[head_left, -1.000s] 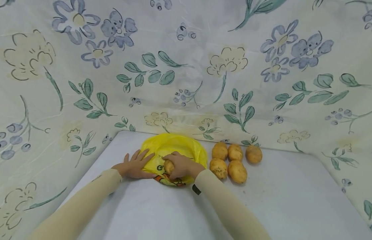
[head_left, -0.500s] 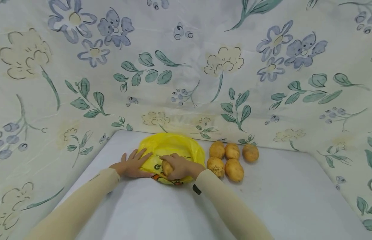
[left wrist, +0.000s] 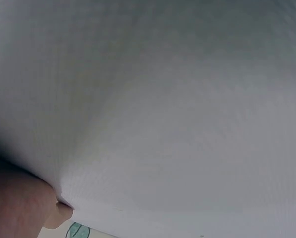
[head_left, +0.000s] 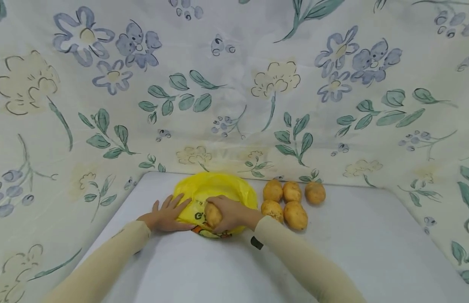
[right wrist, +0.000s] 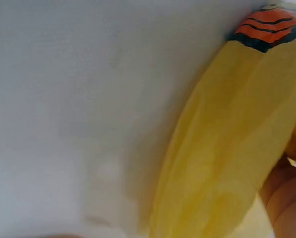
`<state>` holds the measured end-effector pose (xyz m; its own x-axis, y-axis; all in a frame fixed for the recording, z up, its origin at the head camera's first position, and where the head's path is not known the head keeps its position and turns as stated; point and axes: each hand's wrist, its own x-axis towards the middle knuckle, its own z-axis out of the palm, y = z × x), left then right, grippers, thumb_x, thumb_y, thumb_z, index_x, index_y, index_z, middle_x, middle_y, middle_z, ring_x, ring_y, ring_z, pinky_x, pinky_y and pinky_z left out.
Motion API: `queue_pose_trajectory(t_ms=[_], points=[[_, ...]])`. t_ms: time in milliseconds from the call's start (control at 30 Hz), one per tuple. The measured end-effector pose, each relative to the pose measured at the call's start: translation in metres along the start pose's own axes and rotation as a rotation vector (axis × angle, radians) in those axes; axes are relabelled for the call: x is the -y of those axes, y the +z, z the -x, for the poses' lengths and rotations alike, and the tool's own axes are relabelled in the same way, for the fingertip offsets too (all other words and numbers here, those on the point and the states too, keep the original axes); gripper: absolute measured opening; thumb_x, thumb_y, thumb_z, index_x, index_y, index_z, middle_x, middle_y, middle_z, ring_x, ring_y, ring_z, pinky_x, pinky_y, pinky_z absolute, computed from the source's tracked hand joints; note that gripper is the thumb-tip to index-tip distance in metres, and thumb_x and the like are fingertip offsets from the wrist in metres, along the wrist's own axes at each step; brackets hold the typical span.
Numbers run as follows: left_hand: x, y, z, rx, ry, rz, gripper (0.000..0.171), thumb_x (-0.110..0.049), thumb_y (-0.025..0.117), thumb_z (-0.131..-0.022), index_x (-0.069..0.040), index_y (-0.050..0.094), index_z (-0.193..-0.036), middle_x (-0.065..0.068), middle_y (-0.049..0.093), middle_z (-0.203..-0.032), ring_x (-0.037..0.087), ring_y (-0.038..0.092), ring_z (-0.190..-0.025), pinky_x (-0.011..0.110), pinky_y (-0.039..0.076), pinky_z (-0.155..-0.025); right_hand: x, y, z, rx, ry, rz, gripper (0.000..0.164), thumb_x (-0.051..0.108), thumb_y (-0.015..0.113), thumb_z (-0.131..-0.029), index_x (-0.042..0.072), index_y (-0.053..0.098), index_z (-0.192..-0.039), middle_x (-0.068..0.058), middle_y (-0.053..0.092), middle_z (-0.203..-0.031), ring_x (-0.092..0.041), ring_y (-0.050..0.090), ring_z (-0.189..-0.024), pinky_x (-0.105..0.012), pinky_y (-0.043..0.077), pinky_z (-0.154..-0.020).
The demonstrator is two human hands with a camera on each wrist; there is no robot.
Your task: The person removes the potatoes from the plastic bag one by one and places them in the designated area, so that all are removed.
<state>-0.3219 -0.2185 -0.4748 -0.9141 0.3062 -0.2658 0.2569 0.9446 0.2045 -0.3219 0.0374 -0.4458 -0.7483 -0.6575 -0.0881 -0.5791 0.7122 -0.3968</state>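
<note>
In the head view, a yellow plastic bag (head_left: 198,185) with printed lettering and an orange design lies on the table with its mouth spread wide. My right hand (head_left: 234,213) grips a potato (head_left: 213,215) over the inside of the bag. My left hand (head_left: 167,216) lies on the bag's left edge with its fingers spread. The bag's yellow side (right wrist: 212,139) fills much of the right wrist view, and right-hand fingers (right wrist: 286,198) show at its right edge. Part of my left hand (left wrist: 21,208) appears at the lower left of the left wrist view.
Several potatoes sit in a group right of the bag, among them a front potato (head_left: 295,215) and a far-right potato (head_left: 315,193). They stand on a white table (head_left: 355,235). A floral cloth (head_left: 234,105) hangs behind and at the sides.
The potato in my right hand has come up slightly, and more of it shows. My left hand stays on the bag's edge. The head view has shifted a little.
</note>
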Motion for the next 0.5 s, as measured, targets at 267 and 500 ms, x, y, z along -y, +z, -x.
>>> queue_pose_trajectory(t_ms=[267, 500], points=[[-0.002, -0.005, 0.001, -0.013, 0.01, -0.012, 0.105, -0.078, 0.054, -0.081, -0.017, 0.019, -0.159, 0.018, 0.004, -0.166, 0.052, 0.002, -0.148, 0.079, -0.001, -0.109, 0.005, -0.022, 0.018, -0.045, -0.09, -0.346, 0.092, 0.026, 0.089, -0.071, 0.029, 0.035, -0.146, -0.002, 0.052, -0.131, -0.014, 0.057, -0.103, -0.027, 0.052, -0.083], [-0.001, -0.001, 0.003, -0.005, 0.01, -0.003, 0.106, -0.079, 0.054, -0.081, -0.016, 0.018, -0.159, 0.019, 0.003, -0.166, 0.052, 0.003, -0.148, 0.079, -0.001, -0.109, 0.0, -0.039, 0.048, -0.107, -0.114, -0.434, 0.098, 0.019, 0.089, -0.07, 0.031, 0.031, -0.148, -0.001, 0.048, -0.136, -0.018, 0.057, -0.108, -0.032, 0.054, -0.086]])
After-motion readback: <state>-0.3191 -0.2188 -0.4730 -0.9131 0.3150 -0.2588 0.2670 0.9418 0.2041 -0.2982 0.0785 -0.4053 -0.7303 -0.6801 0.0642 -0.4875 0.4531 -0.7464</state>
